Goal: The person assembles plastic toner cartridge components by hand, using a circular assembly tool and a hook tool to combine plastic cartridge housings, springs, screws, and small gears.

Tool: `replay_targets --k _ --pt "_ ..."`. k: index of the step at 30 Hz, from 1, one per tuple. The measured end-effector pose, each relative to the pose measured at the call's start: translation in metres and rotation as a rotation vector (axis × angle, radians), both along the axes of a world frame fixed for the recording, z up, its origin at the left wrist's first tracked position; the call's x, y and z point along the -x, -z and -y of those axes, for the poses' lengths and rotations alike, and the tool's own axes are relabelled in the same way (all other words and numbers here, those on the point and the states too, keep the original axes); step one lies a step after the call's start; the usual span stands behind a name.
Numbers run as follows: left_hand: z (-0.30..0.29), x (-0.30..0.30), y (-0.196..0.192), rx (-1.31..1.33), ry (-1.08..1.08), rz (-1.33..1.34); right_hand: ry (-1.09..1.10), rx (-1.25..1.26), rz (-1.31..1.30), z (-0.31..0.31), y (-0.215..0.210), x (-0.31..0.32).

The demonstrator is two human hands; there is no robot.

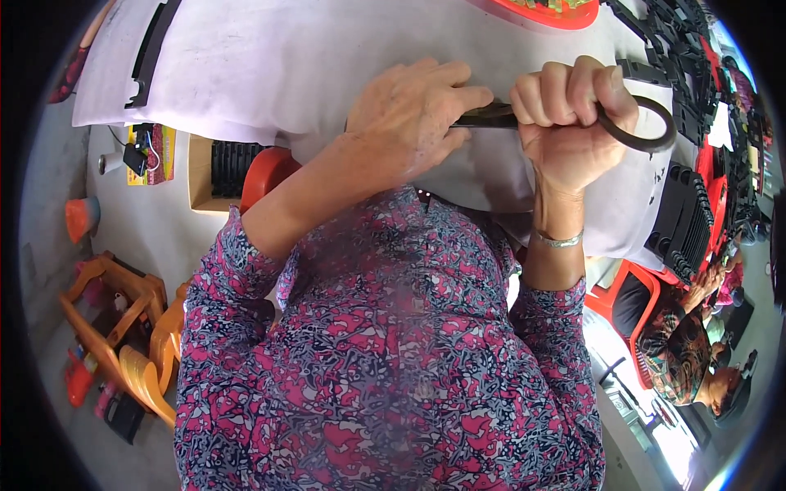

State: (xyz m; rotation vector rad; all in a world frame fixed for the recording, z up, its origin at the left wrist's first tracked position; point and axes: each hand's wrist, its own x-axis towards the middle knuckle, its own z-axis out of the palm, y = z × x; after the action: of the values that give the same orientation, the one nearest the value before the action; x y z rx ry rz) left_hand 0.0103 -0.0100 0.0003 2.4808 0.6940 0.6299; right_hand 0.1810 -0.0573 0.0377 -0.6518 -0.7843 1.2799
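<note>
My right hand (573,114) is clenched on the dark metal shears (630,131) handle while my left hand (413,119) covers the blades, fingers curled, mid-cut; next, close steadily.

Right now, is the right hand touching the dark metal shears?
Touching. The head view shows the right hand with its fingers wrapped around the looped handle of the dark metal shears, no gap between them.

yellow-red flat package (151,155) and open cardboard box (201,176), left below table edge

White-covered table (270,74) carries black plastic parts (684,221) (stacked at right), red tray (540,12)
</note>
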Motion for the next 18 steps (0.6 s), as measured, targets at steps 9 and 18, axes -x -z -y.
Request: replay_targets --k 9,18 --pt "-0.001 -0.001 -0.004 0.001 0.051 0.036 -0.115 -0.102 -0.025 -0.002 0.01 -0.02" --pt "0.001 -0.001 -0.003 -0.004 0.019 0.049 -0.063 -0.028 -0.031 0.002 0.006 -0.015"
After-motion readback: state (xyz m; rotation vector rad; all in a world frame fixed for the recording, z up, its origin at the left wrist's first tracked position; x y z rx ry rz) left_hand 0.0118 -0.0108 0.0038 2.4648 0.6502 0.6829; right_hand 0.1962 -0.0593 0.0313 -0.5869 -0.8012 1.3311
